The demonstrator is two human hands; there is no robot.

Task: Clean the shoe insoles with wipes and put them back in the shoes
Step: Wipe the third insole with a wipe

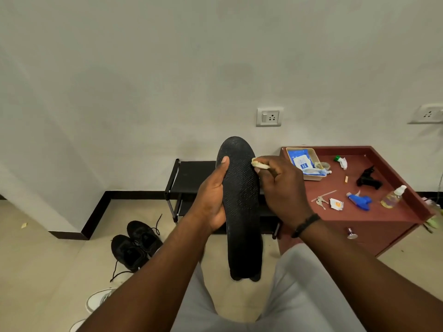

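A long black insole [241, 207] stands upright in front of me, toe end up. My left hand [212, 200] grips its left edge, thumb laid across the textured face. My right hand [281, 188] pinches a crumpled, yellowed wipe [332, 164] against the insole's upper right edge. A second dark piece shows behind the insole's lower end. A pair of black lace-up shoes [137, 244] lies on the floor at lower left. A blue pack of wipes [300, 160] sits in a beige tray [314, 153] on the red-brown cabinet.
The red-brown cabinet [383, 219] at right carries a blue spray trigger [360, 201], a small clear bottle [393, 196], keys [320, 202], a black tool and scraps. A low black shoe rack [189, 180] stands against the wall. White shoes [98, 299] lie at lower left.
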